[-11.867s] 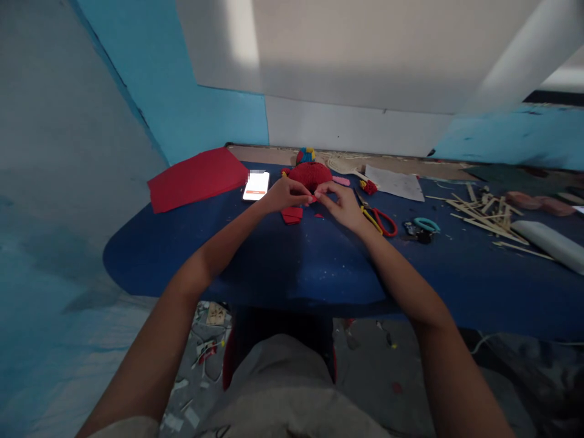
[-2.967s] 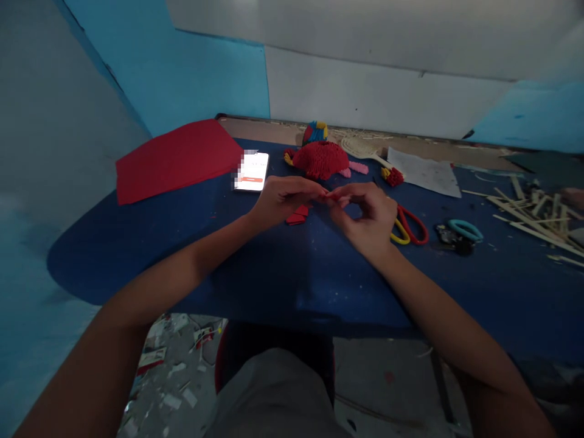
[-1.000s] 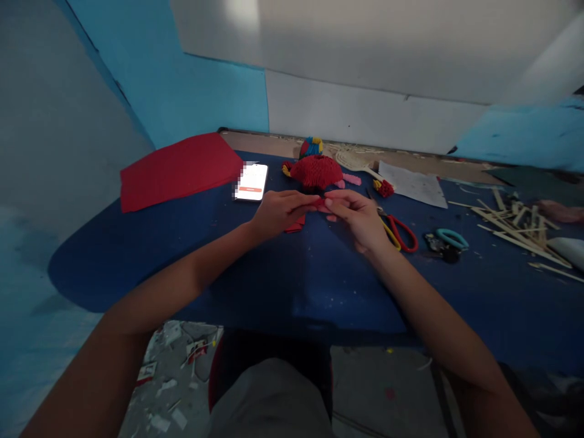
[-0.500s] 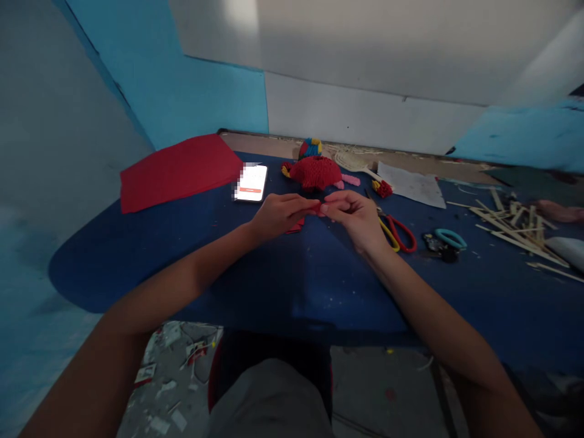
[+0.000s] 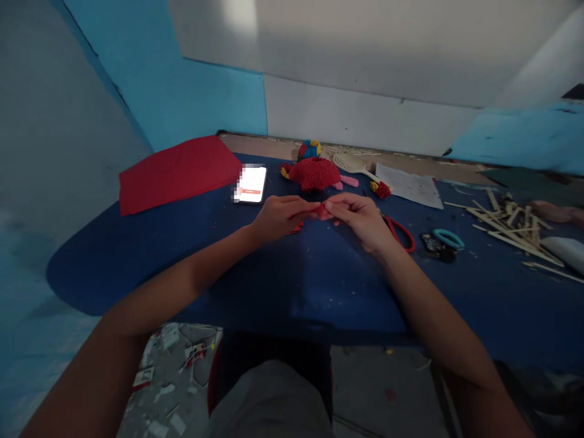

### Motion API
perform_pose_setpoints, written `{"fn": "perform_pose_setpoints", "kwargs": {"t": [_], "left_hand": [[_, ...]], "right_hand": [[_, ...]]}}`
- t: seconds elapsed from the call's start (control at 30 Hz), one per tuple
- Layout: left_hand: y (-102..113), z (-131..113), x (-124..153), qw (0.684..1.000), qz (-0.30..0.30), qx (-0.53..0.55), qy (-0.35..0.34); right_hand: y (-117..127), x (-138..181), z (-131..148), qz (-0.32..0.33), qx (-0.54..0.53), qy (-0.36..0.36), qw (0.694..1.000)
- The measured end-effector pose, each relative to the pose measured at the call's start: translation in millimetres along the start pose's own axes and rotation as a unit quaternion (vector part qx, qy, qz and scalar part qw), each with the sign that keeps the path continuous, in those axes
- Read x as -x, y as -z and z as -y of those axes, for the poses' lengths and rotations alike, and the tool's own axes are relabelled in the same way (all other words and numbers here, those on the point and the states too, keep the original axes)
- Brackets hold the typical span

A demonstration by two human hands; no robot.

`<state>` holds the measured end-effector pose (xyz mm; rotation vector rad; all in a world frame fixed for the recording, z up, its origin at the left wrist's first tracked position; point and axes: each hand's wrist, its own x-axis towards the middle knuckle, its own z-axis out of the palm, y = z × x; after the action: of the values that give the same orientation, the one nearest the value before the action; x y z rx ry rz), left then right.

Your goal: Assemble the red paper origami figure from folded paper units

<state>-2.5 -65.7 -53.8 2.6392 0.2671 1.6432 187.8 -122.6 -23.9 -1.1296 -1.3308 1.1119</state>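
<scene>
Between my fingertips is a small folded piece of red paper (image 5: 323,212), held above the table. My left hand (image 5: 283,218) pinches its left side, and my right hand (image 5: 358,218) grips its right side. Fingers hide much of the piece. More red paper pieces (image 5: 297,227) lie on the table just under my left hand. Straight behind my hands sits a red body of many small folded units (image 5: 314,173), with a blue, yellow and red ball-like part (image 5: 310,149) behind it and pink pieces (image 5: 349,181) at its right.
Large red paper sheets (image 5: 177,173) and a lit phone (image 5: 250,184) lie left on the blue table (image 5: 255,286). Red-handled scissors (image 5: 404,234), keys with a teal loop (image 5: 449,238), white paper (image 5: 408,185) and scattered wooden sticks (image 5: 515,222) are at the right.
My right hand has shifted slightly right and down, its fingers closing differently on the red paper. More of the piece shows between my hands. The scissors' yellow handle is now hidden behind my hand.
</scene>
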Motion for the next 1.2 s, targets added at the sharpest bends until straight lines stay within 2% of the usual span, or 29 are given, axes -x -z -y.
{"fn": "perform_pose_setpoints", "kwargs": {"t": [0.13, 0.33, 0.6, 0.9, 1.2], "left_hand": [[-1, 0, 2, 1.0, 0.003, -0.001, 0.003], [-1, 1, 3, 0.999, 0.039, -0.012, 0.003], [1, -2, -1, 1.0, -0.001, -0.029, 0.0], [0, -2, 1, 1.0, 0.005, -0.017, 0.021], [-1, -1, 4, 0.999, 0.017, 0.0, 0.031]], "right_hand": [[4, 1, 1, 0.014, 0.047, 0.017, 0.999], [5, 0, -1, 0.046, 0.046, 0.006, 0.998], [5, -3, -2, 0.002, 0.034, 0.013, 0.999], [-6, 0, -7, -0.032, 0.015, 0.003, 0.999], [-8, 2, -8, -0.001, 0.021, 0.013, 1.0]]}}
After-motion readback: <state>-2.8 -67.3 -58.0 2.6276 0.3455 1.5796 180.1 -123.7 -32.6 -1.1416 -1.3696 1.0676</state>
